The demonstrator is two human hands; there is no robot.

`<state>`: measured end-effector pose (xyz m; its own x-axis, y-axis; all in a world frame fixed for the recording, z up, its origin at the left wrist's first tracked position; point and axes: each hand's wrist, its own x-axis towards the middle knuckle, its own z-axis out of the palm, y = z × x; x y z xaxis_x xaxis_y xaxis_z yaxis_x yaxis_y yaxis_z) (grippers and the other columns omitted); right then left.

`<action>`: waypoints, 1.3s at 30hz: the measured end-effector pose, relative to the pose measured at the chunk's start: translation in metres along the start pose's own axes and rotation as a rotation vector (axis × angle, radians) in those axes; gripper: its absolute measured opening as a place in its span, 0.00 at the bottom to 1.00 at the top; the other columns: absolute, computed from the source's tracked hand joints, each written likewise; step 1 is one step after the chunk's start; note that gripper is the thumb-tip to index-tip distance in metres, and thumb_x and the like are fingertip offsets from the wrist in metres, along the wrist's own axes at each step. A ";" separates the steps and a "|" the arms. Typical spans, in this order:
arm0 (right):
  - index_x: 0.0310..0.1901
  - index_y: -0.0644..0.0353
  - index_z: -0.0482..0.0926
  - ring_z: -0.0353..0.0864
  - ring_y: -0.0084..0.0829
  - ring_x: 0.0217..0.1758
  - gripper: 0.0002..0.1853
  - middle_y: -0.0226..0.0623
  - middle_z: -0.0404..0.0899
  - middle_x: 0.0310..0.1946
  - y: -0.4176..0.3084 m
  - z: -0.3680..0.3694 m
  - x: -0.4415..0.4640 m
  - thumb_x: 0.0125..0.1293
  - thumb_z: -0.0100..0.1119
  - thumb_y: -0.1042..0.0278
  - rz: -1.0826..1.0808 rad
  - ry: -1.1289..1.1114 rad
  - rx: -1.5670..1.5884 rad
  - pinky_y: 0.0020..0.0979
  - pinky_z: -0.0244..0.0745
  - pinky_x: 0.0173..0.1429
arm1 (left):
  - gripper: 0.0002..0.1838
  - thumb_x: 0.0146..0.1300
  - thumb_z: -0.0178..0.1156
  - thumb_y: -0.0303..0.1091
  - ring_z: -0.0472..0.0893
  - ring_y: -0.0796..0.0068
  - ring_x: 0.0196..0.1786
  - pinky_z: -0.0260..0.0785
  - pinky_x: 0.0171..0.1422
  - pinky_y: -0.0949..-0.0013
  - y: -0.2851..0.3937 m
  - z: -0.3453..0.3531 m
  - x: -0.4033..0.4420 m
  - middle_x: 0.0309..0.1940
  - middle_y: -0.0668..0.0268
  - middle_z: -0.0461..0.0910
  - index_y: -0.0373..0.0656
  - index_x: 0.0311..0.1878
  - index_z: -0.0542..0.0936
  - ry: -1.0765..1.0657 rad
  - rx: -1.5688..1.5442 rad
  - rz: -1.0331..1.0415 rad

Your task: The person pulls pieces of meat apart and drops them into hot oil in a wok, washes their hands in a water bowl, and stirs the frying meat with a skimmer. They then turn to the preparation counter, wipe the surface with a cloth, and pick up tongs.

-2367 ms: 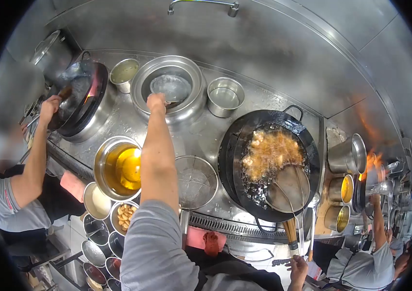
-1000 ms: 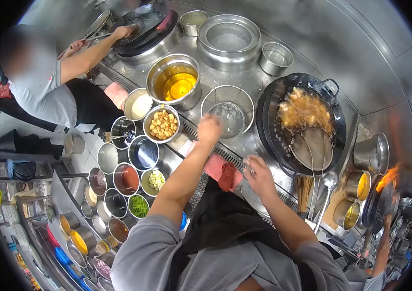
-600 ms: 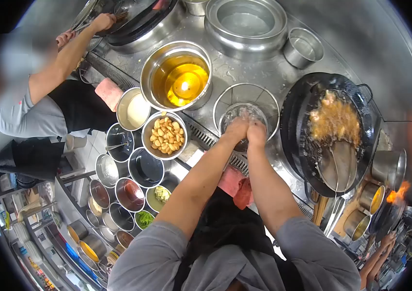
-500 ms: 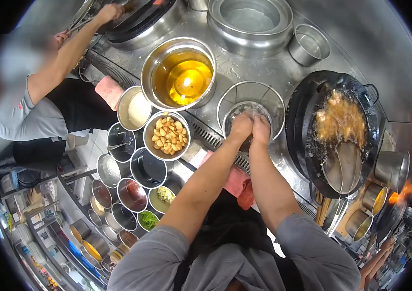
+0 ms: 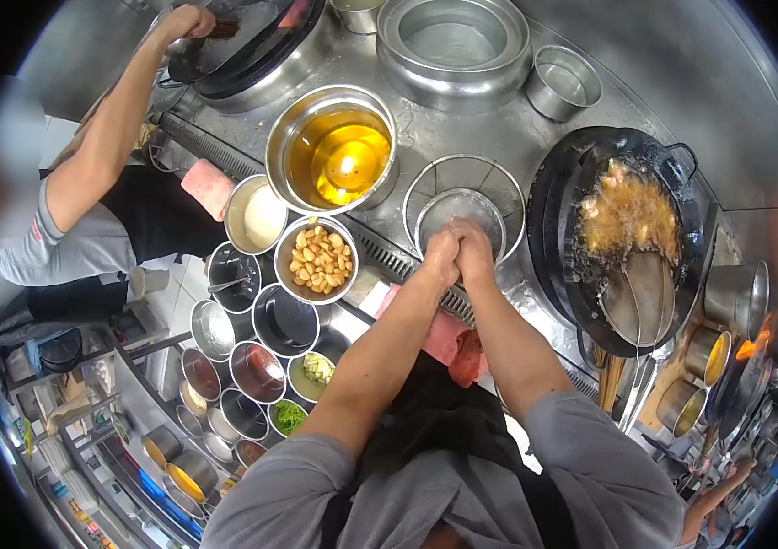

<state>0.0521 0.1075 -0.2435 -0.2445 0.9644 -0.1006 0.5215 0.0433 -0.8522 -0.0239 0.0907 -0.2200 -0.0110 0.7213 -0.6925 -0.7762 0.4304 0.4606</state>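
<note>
My left hand (image 5: 441,253) and my right hand (image 5: 472,249) press together over the near edge of a round bowl (image 5: 491,212) of clear liquid. The bowl sits within a wire strainer (image 5: 514,180) on the steel counter. Both hands look closed; whatever may lie between them is hidden. To their right, pale pieces (image 5: 631,215) bubble in brown oil inside a black wok (image 5: 578,295), with a mesh skimmer (image 5: 638,297) resting in its near side. At the left stand a pot of yellow oil (image 5: 346,157) and a bowl of light brown pieces (image 5: 320,259).
Several small pots of ingredients (image 5: 258,372) stand at the lower left. A co-worker's arm (image 5: 114,133) reaches to another wok (image 5: 302,41). A large steel pot (image 5: 455,84) is at the back. Pink cloths (image 5: 445,337) lie on the near edge, and flames (image 5: 755,346) show at the right.
My left hand left the large pot's ladle and my right hand left the skimmer handle. Both came together over the small bowl and have since drawn slightly nearer to me.
</note>
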 end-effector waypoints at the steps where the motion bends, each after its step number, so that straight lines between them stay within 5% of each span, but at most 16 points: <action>1: 0.47 0.65 0.78 0.74 0.50 0.54 0.15 0.53 0.75 0.51 -0.008 -0.003 0.000 0.62 0.48 0.69 -0.011 -0.026 -0.117 0.40 0.69 0.57 | 0.15 0.64 0.45 0.33 0.78 0.58 0.44 0.74 0.45 0.55 0.001 -0.006 0.016 0.45 0.53 0.76 0.35 0.49 0.74 0.092 0.066 0.009; 5: 0.44 0.63 0.79 0.75 0.53 0.51 0.13 0.53 0.74 0.52 -0.008 -0.002 -0.029 0.60 0.48 0.72 -0.243 0.047 -0.314 0.45 0.70 0.55 | 0.13 0.61 0.47 0.27 0.79 0.58 0.42 0.74 0.43 0.57 0.007 -0.004 0.033 0.41 0.48 0.77 0.28 0.44 0.75 0.192 0.249 0.002; 7: 0.47 0.62 0.78 0.74 0.54 0.53 0.15 0.52 0.72 0.56 -0.017 0.000 -0.038 0.61 0.48 0.72 -0.066 -0.090 -0.221 0.44 0.69 0.59 | 0.14 0.60 0.46 0.25 0.80 0.58 0.40 0.75 0.40 0.60 0.004 -0.010 0.049 0.40 0.49 0.78 0.28 0.44 0.75 0.197 0.239 -0.038; 9: 0.48 0.61 0.78 0.73 0.56 0.53 0.15 0.53 0.73 0.54 -0.021 0.016 -0.040 0.64 0.46 0.70 -0.100 0.263 0.010 0.43 0.69 0.59 | 0.16 0.61 0.46 0.26 0.79 0.59 0.45 0.74 0.46 0.60 -0.001 -0.020 0.053 0.43 0.52 0.78 0.29 0.49 0.75 0.172 0.249 0.046; 11: 0.46 0.63 0.78 0.74 0.55 0.51 0.14 0.54 0.77 0.47 -0.020 0.019 -0.025 0.65 0.46 0.66 -0.078 0.303 0.013 0.45 0.69 0.56 | 0.17 0.61 0.47 0.27 0.78 0.60 0.47 0.72 0.50 0.61 0.001 -0.014 0.029 0.44 0.53 0.78 0.31 0.50 0.75 0.121 0.304 0.086; 13: 0.43 0.65 0.77 0.76 0.54 0.48 0.15 0.54 0.79 0.41 -0.031 -0.002 -0.011 0.64 0.48 0.63 0.132 -0.120 -0.010 0.46 0.70 0.52 | 0.17 0.61 0.49 0.28 0.77 0.61 0.49 0.70 0.54 0.61 -0.003 -0.018 0.024 0.45 0.55 0.79 0.33 0.52 0.75 0.064 0.360 0.118; 17: 0.35 0.64 0.80 0.79 0.52 0.40 0.12 0.54 0.79 0.39 -0.011 0.002 -0.014 0.58 0.53 0.63 -0.057 -0.321 -0.384 0.45 0.73 0.45 | 0.18 0.59 0.49 0.32 0.77 0.58 0.47 0.69 0.50 0.56 0.005 -0.036 0.040 0.46 0.52 0.78 0.36 0.50 0.77 0.061 0.600 0.077; 21: 0.33 0.63 0.81 0.80 0.51 0.39 0.11 0.52 0.80 0.36 0.005 -0.008 -0.020 0.55 0.54 0.66 -0.294 -0.311 -0.497 0.44 0.73 0.44 | 0.15 0.59 0.54 0.32 0.76 0.64 0.47 0.68 0.52 0.60 -0.008 -0.057 0.075 0.43 0.55 0.78 0.35 0.47 0.78 0.093 0.781 -0.084; 23: 0.29 0.69 0.81 0.81 0.48 0.33 0.10 0.53 0.81 0.35 0.002 -0.021 -0.005 0.53 0.54 0.70 0.086 -0.167 -0.149 0.40 0.74 0.41 | 0.15 0.59 0.54 0.33 0.76 0.64 0.46 0.68 0.50 0.59 -0.019 -0.051 0.086 0.42 0.55 0.78 0.36 0.47 0.78 0.121 0.878 -0.003; 25: 0.33 0.68 0.82 0.82 0.43 0.35 0.12 0.51 0.82 0.35 0.014 -0.013 0.010 0.54 0.53 0.69 0.264 -0.052 0.022 0.37 0.74 0.43 | 0.13 0.56 0.50 0.32 0.81 0.52 0.39 0.73 0.45 0.59 -0.033 -0.039 0.063 0.33 0.50 0.81 0.33 0.34 0.80 0.338 0.732 0.353; 27: 0.38 0.62 0.82 0.79 0.50 0.45 0.14 0.51 0.80 0.40 0.023 0.004 0.023 0.57 0.50 0.64 0.325 0.248 0.031 0.41 0.71 0.52 | 0.13 0.57 0.50 0.33 0.81 0.51 0.44 0.73 0.47 0.58 -0.019 -0.031 0.060 0.37 0.50 0.81 0.34 0.38 0.79 0.359 1.149 0.266; 29: 0.47 0.64 0.78 0.73 0.45 0.57 0.18 0.51 0.76 0.50 0.028 0.012 0.018 0.64 0.47 0.61 0.327 0.068 0.268 0.35 0.64 0.62 | 0.22 0.61 0.50 0.40 0.74 0.49 0.54 0.68 0.55 0.56 -0.033 -0.054 0.090 0.51 0.46 0.75 0.36 0.54 0.73 0.085 1.891 0.353; 31: 0.52 0.66 0.76 0.67 0.42 0.64 0.20 0.50 0.69 0.60 -0.027 0.003 -0.015 0.67 0.46 0.60 0.285 0.129 0.278 0.32 0.58 0.67 | 0.20 0.63 0.48 0.42 0.73 0.48 0.56 0.65 0.59 0.55 -0.012 -0.032 0.070 0.51 0.49 0.76 0.38 0.51 0.75 0.020 1.892 0.398; 35: 0.55 0.65 0.74 0.60 0.40 0.70 0.22 0.47 0.62 0.67 -0.050 0.004 -0.063 0.70 0.43 0.57 -0.003 0.222 0.302 0.32 0.51 0.72 | 0.22 0.65 0.44 0.44 0.73 0.56 0.58 0.64 0.62 0.59 -0.008 -0.023 0.065 0.55 0.50 0.74 0.38 0.53 0.75 0.156 1.580 0.061; 38: 0.58 0.64 0.72 0.60 0.43 0.69 0.22 0.48 0.65 0.64 -0.019 -0.003 -0.028 0.71 0.40 0.58 0.026 0.159 0.227 0.35 0.51 0.72 | 0.21 0.67 0.41 0.40 0.74 0.57 0.57 0.66 0.60 0.61 -0.019 -0.038 0.061 0.54 0.49 0.74 0.38 0.55 0.74 -0.219 1.888 0.408; 39: 0.59 0.62 0.72 0.60 0.46 0.69 0.22 0.49 0.67 0.62 -0.014 -0.006 -0.009 0.71 0.38 0.59 -0.023 0.120 0.260 0.37 0.52 0.72 | 0.20 0.68 0.40 0.39 0.74 0.57 0.57 0.65 0.61 0.61 -0.005 -0.030 0.040 0.54 0.49 0.74 0.39 0.56 0.73 -0.233 1.553 0.441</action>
<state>0.0519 0.0999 -0.2281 -0.1472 0.9886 -0.0313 0.2862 0.0123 -0.9581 -0.0397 0.1014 -0.2667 0.1546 0.9294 -0.3353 0.6076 0.1781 0.7740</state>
